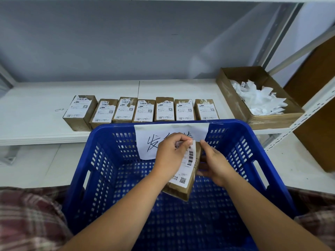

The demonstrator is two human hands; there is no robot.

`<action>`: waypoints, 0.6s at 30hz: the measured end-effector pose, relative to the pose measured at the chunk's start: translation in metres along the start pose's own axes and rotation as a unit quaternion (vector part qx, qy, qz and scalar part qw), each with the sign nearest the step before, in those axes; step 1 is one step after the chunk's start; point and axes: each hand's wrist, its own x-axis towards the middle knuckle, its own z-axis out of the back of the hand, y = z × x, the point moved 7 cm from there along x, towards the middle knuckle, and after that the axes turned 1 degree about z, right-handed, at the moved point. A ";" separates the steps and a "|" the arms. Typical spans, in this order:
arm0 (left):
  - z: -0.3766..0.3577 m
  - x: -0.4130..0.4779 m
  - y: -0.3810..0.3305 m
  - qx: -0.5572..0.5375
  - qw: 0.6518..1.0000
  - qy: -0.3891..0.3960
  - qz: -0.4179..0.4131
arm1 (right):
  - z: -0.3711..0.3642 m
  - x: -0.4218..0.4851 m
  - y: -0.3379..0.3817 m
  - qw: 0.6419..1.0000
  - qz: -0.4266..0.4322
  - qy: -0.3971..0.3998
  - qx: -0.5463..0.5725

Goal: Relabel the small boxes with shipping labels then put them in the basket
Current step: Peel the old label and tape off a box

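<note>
Arms over blue basket [108, 160]. Right hand [215, 163] holds small box [181, 191]; left hand [172, 153] pinches label [188, 163] top beside it. Label step, likely. Next: press label flat, drop box below. 7 boxes [146, 110] wait beyond.

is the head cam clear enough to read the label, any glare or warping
Head view: even, soft light, no glare on the label that the left hand pinches; its barcode shows but the print is too small to read. Head view: wide-angle warp slants the shelf upright; the basket floor and forearms look soft.
</note>
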 end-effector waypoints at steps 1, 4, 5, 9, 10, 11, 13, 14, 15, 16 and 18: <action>0.004 0.001 0.002 -0.012 1.000 -0.005 0.008 | -0.004 -0.001 0.000 1.000 -0.006 0.016 0.007; 0.013 0.003 0.006 -0.042 0.998 -0.026 0.024 | -0.017 -0.004 0.004 0.998 -0.010 0.068 -0.001; 0.014 0.003 0.006 -0.046 0.998 -0.029 0.025 | -0.018 -0.004 0.005 0.997 -0.006 0.072 -0.014; 0.012 0.002 0.004 -0.029 0.999 -0.025 0.019 | -0.016 -0.002 0.004 0.998 0.008 0.053 -0.036; 0.012 0.002 0.003 -0.025 0.999 -0.022 0.017 | -0.014 -0.001 0.003 0.998 0.010 0.045 -0.031; 0.011 0.002 0.002 -0.025 0.999 -0.018 0.017 | -0.011 0.000 0.003 0.999 0.012 0.035 -0.025; 0.007 0.001 -0.002 -0.031 0.999 0.001 0.019 | -0.004 0.003 0.002 1.000 0.017 0.011 -0.015; 0.005 0.001 -0.004 -0.031 0.999 0.013 0.018 | 0.000 0.005 0.001 1.000 0.021 -0.002 -0.011; 0.003 0.001 -0.006 -0.031 0.999 0.025 0.018 | 0.005 0.008 0.000 1.000 0.026 -0.015 -0.009; 0.001 0.001 -0.007 -0.031 0.999 0.037 0.021 | 0.009 0.010 -0.002 0.999 0.029 -0.027 -0.007; -0.003 0.001 -0.006 -0.029 0.997 0.065 0.033 | 0.017 0.014 -0.009 0.999 0.027 -0.046 -0.001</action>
